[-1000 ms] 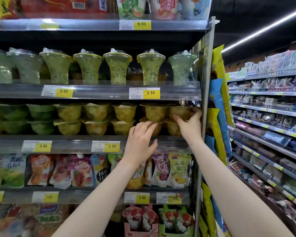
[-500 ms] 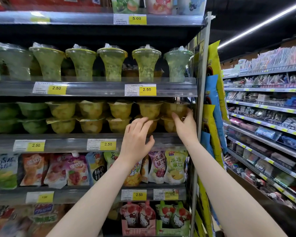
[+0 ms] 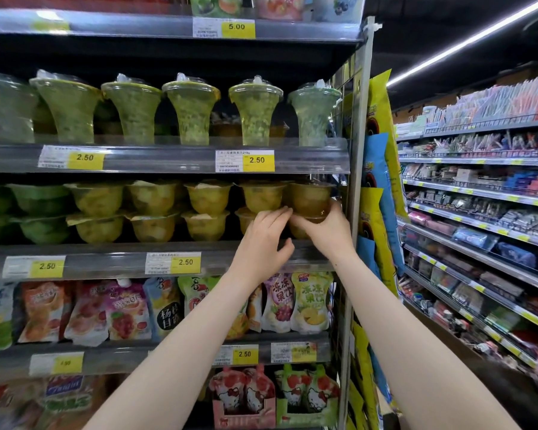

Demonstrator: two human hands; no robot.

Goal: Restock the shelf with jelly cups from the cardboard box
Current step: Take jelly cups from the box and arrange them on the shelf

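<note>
At the right end of the middle shelf (image 3: 168, 262), a yellow jelly cup (image 3: 310, 200) is held from below by the right hand (image 3: 330, 231). The cup sits at about 11 o'clock from that hand's middle, its base cradled by curled fingers and its rim just under the shelf above. The left hand (image 3: 263, 240) is raised at 9 o'clock of the right hand, its straightened fingertips touching the neighbouring stacked cups (image 3: 258, 203) and lying just beside the held cup; nothing is gripped by it.

The rest of the row of jelly cups (image 3: 153, 212) is stacked two high toward 9 o'clock, yellow ones giving way to green ones at the far left. Tall green cups (image 3: 193, 110) with domed lids are lined up on the shelf above, at 12 o'clock.

The lower cup beneath the held one is largely hidden by both hands, so whether the held cup rests on it cannot be told. The right fingers are mostly hidden behind the cup. Pouches (image 3: 309, 302) on the shelf at 6 o'clock are partly covered by the forearms. The cardboard box is out of frame. The left part of the shelving is blurred, and the price labels (image 3: 185, 262) can be read only in their large figures.
</note>
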